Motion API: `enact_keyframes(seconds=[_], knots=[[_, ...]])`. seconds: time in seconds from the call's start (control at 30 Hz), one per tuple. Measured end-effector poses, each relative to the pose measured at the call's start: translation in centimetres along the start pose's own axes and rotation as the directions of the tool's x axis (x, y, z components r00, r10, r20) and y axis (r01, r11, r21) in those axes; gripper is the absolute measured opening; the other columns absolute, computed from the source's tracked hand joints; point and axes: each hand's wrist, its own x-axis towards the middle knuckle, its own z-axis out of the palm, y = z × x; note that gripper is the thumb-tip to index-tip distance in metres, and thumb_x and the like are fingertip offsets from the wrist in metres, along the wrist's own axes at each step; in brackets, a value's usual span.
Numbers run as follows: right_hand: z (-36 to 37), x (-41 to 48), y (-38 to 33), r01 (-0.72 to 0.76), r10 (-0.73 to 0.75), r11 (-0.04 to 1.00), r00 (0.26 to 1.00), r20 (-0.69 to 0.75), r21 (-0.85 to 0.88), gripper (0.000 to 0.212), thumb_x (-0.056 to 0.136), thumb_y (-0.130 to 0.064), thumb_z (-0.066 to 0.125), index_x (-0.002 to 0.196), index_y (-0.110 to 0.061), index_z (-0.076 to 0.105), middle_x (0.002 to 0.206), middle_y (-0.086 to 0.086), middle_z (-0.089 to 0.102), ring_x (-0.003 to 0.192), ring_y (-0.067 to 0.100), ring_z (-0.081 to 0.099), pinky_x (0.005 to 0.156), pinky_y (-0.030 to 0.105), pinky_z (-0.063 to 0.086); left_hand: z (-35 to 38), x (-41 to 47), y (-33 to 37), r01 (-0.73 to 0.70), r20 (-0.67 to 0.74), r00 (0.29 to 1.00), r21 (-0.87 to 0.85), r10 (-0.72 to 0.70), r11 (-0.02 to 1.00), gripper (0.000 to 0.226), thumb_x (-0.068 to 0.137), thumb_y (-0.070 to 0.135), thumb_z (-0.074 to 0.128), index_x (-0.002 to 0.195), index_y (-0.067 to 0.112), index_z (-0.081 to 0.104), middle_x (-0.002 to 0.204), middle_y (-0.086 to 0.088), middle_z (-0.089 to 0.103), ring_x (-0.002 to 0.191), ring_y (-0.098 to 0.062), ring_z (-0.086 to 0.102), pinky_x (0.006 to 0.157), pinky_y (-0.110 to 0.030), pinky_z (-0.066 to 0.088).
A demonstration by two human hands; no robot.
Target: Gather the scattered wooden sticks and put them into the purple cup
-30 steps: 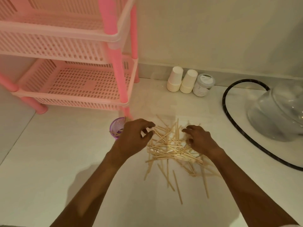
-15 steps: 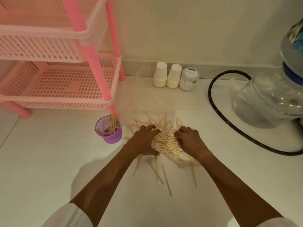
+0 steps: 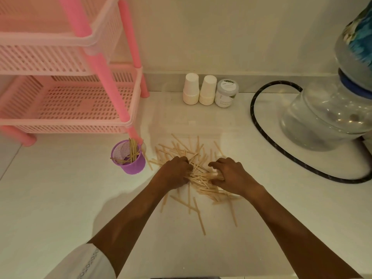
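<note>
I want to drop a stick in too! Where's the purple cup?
In the head view the purple cup stands left of the left hand and the stick pile, beside the pink rack's front leg.

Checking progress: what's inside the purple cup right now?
The purple cup holds a bunch of wooden sticks: several stand upright against its far rim and a few lean crosswise lower down. The cup's bottom is covered by them and the near wall, so no count.

My left sleeve [image 3: 80,264], at seven o'clock, is white, with a line of grey print near its cuff. My left forearm [image 3: 128,220] and right forearm [image 3: 289,226] are bare.
</note>
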Motion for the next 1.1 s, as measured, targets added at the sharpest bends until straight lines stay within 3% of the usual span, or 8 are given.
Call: enact_keyframes(seconds=[0.13,0.27,0.4,0.5,0.6,0.77,0.87,1.1], knots=[[0.7,-0.5,-0.7,-0.027,0.048,0.986,0.991,0.125,-0.167,0.079,0.077,-0.06,0.074,0.139,-0.021,0.046,0.131,-0.001,0.049,0.122,0.025,0.046,0.097,0.046,0.043,0.4,-0.1,0.2,-0.058,-0.032,0.998,0.025,0.059,0.998,0.021,0.086,0.019,0.068,0.106,0.015,0.074,0.107,-0.005,0.063,0.1,-0.023,0.062,0.083,-0.036,0.053],[1.8,-0.6,-0.8,-0.021,0.029,0.987,0.998,0.052,-0.158,0.056,0.088,-0.044,0.07,0.135,-0.018,0.051,0.128,0.001,0.052,0.119,0.025,0.048,0.095,0.045,0.044,0.6,-0.2,0.2,-0.054,-0.054,0.997,-0.038,0.052,0.998,0.024,0.086,0.015,0.068,0.109,0.014,0.074,0.106,-0.006,0.066,0.101,-0.024,0.063,0.083,-0.032,0.05],[2.4,-0.8,-0.6,0.02,-0.023,0.996,0.999,-0.038,-0.086,0.042,0.089,-0.032,0.072,0.126,-0.017,0.06,0.116,0.001,0.06,0.107,0.025,0.055,0.085,0.041,0.045,0.3,-0.5,0.0,0.004,-0.031,1.0,-0.056,-0.005,0.998,0.063,0.078,0.027,0.078,0.137,0.015,0.057,0.132,-0.002,0.055,0.121,-0.023,0.049,0.101,-0.037,0.047],[2.7,-0.8,-0.4,0.056,-0.062,0.996,0.994,-0.092,-0.07,0.032,0.085,-0.022,0.074,0.116,-0.017,0.066,0.105,0.001,0.064,0.096,0.026,0.059,0.077,0.039,0.046,0.4,-0.5,-0.1,0.043,0.036,0.998,0.008,-0.044,0.999,0.081,0.071,0.041,0.083,0.141,0.015,0.05,0.137,-0.002,0.047,0.124,-0.025,0.043,0.101,-0.042,0.047],[3.1,-0.8,-0.3,0.079,-0.086,0.996,0.986,-0.141,-0.05,0.025,0.082,-0.014,0.075,0.105,-0.017,0.07,0.095,0.0,0.066,0.087,0.026,0.062,0.071,0.04,0.05,0.7,-0.2,-0.1,0.052,0.036,0.998,-0.006,-0.051,0.999,0.067,0.072,0.04,0.083,0.131,0.015,0.06,0.128,-0.003,0.051,0.117,-0.023,0.048,0.096,-0.04,0.05],[3.2,-0.8,-0.1,0.091,-0.088,0.996,0.983,-0.161,0.013,0.016,0.083,-0.012,0.072,0.096,-0.019,0.07,0.088,-0.001,0.066,0.081,0.024,0.064,0.069,0.042,0.053,1.0,0.0,0.0,-0.032,0.029,0.999,0.043,0.031,0.999,0.016,0.083,0.024,0.07,0.094,0.014,0.075,0.093,-0.003,0.058,0.093,-0.022,0.06,0.076,-0.027,0.046],[3.0,-0.8,0.1,0.094,-0.083,0.994,0.981,-0.178,0.049,0.014,0.083,-0.009,0.07,0.095,-0.017,0.071,0.085,0.0,0.067,0.078,0.024,0.064,0.067,0.044,0.054,1.0,-0.2,0.2,-0.042,-0.002,0.999,-0.011,0.042,0.999,0.016,0.084,0.018,0.063,0.09,0.014,0.077,0.086,-0.004,0.062,0.085,-0.022,0.062,0.075,-0.037,0.052],[1.8,-0.9,0.1,0.069,-0.069,0.998,0.992,-0.11,-0.001,0.018,0.088,-0.02,0.069,0.105,-0.017,0.073,0.093,0.003,0.068,0.084,0.026,0.065,0.071,0.042,0.054,1.0,-0.1,0.7,-0.042,-0.03,0.999,-0.003,0.042,0.999,0.018,0.09,0.017,0.063,0.098,0.013,0.079,0.093,-0.009,0.064,0.085,-0.026,0.063,0.073,-0.036,0.051]])
